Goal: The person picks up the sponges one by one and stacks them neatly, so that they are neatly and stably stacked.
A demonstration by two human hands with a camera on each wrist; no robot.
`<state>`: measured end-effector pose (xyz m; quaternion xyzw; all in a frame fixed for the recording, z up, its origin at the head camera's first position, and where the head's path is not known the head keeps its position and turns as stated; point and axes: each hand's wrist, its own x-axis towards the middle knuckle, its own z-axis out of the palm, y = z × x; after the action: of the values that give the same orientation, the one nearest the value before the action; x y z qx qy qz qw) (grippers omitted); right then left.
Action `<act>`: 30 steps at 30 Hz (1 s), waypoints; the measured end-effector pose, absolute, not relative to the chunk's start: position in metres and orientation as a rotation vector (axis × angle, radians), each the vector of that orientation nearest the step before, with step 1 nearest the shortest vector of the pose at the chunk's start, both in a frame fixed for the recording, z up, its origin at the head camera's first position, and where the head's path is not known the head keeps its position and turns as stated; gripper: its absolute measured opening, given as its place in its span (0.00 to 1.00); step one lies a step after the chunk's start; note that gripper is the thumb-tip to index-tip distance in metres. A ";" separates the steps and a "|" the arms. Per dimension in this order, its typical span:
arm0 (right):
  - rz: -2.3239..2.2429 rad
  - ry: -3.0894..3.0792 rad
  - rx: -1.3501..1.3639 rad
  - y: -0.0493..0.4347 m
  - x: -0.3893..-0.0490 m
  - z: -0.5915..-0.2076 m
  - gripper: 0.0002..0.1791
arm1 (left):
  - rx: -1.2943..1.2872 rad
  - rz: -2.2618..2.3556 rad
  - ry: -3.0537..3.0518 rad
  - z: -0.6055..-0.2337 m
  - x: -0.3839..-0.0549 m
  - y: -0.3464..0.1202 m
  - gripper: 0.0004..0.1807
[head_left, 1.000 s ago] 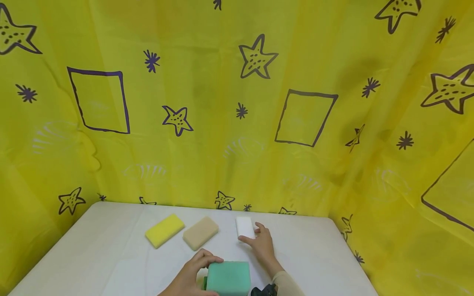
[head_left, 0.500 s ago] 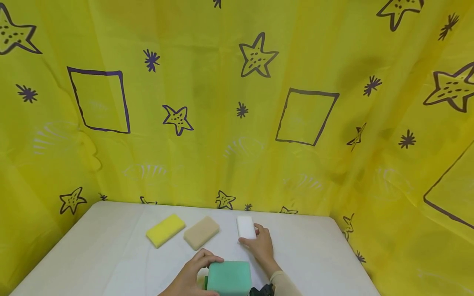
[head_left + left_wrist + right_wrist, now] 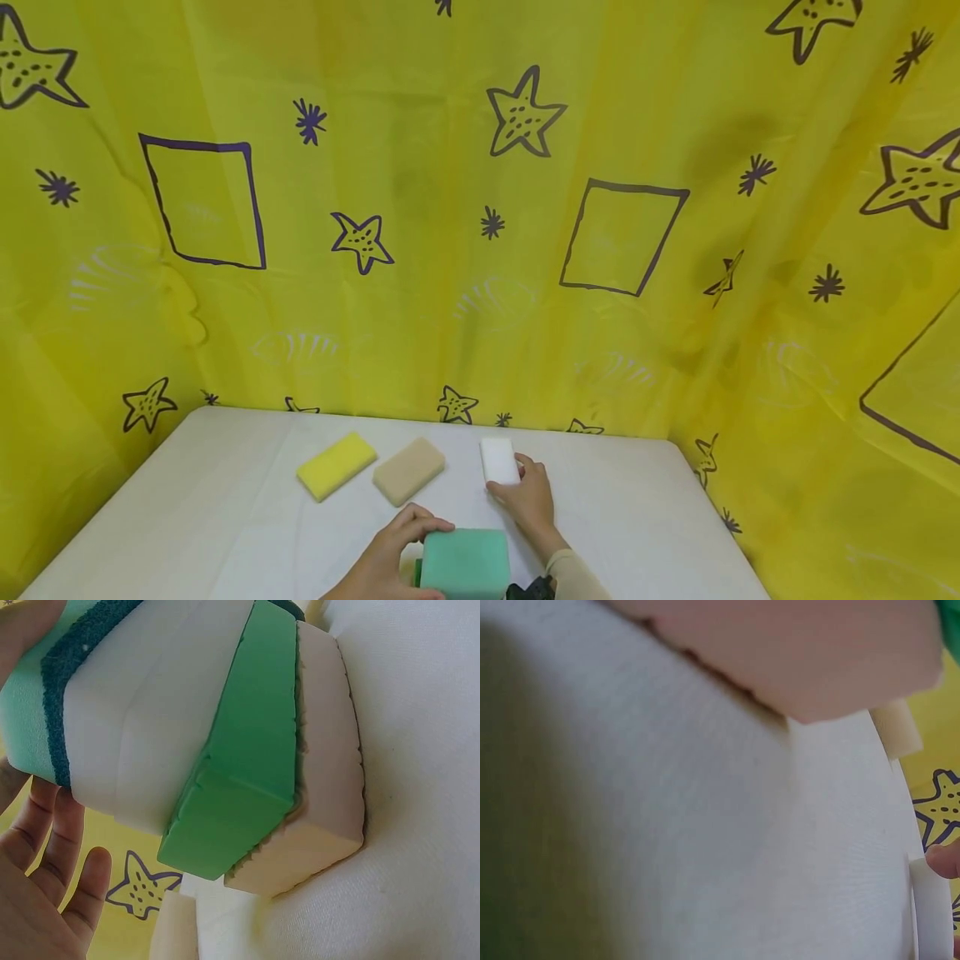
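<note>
A stack of sponges rises at the near edge in the head view. Its top is a mint-green sponge (image 3: 465,564) with a dark teal scouring layer (image 3: 56,712). Below come white blocks (image 3: 161,705), a green sponge (image 3: 232,780) and, lowest, a beige sponge (image 3: 326,750). My left hand (image 3: 390,554) holds the top sponge, thumb and fingertips at its sides. Farther out, my right hand (image 3: 532,500) grips a separate white sponge (image 3: 498,461) lying on the table, thumb on the near end and fingers along the right side.
A yellow sponge (image 3: 337,466) and a tan sponge (image 3: 409,471) lie side by side, left of the white one. The white-covered table (image 3: 630,517) ends against a yellow curtain (image 3: 420,333) with star drawings, which also hangs along both sides.
My right hand has closed in on the white sponge, its fingers now against the side. The left hand keeps its hold on the stack's top.
</note>
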<state>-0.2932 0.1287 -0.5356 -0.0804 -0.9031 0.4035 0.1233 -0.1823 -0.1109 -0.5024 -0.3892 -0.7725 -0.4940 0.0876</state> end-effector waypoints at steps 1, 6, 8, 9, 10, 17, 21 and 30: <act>1.180 -2.632 -0.236 0.129 -0.293 -0.536 0.42 | -1.159 -1.469 -2.302 -0.502 -0.182 -0.111 0.34; 1.185 -2.619 -0.219 0.127 -0.292 -0.537 0.41 | -1.149 -1.475 -2.312 -0.502 -0.182 -0.111 0.34; 1.182 -2.617 -0.215 0.127 -0.292 -0.538 0.41 | -1.148 -1.469 -2.311 -0.502 -0.182 -0.111 0.34; 1.178 -2.616 -0.215 0.127 -0.293 -0.538 0.41 | -1.147 -1.471 -2.312 -0.502 -0.182 -0.111 0.34; 1.177 -2.613 -0.212 0.127 -0.293 -0.538 0.40 | -1.147 -1.472 -2.313 -0.502 -0.182 -0.111 0.34; 1.203 -2.623 -0.185 0.132 -0.293 -0.535 0.40 | -1.153 -1.479 -2.306 -0.502 -0.183 -0.110 0.34; 1.220 -2.634 -0.156 0.138 -0.291 -0.533 0.40 | -1.176 -1.476 -2.283 -0.503 -0.183 -0.110 0.34; 1.237 -2.678 -0.057 0.150 -0.285 -0.524 0.41 | -1.182 -1.464 -2.272 -0.503 -0.183 -0.111 0.35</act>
<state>-0.2848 0.1499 -0.5236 -0.0193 -0.9035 0.4174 0.0954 -0.1826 -0.1106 -0.5026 -0.3988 -0.7667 -0.4939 0.0955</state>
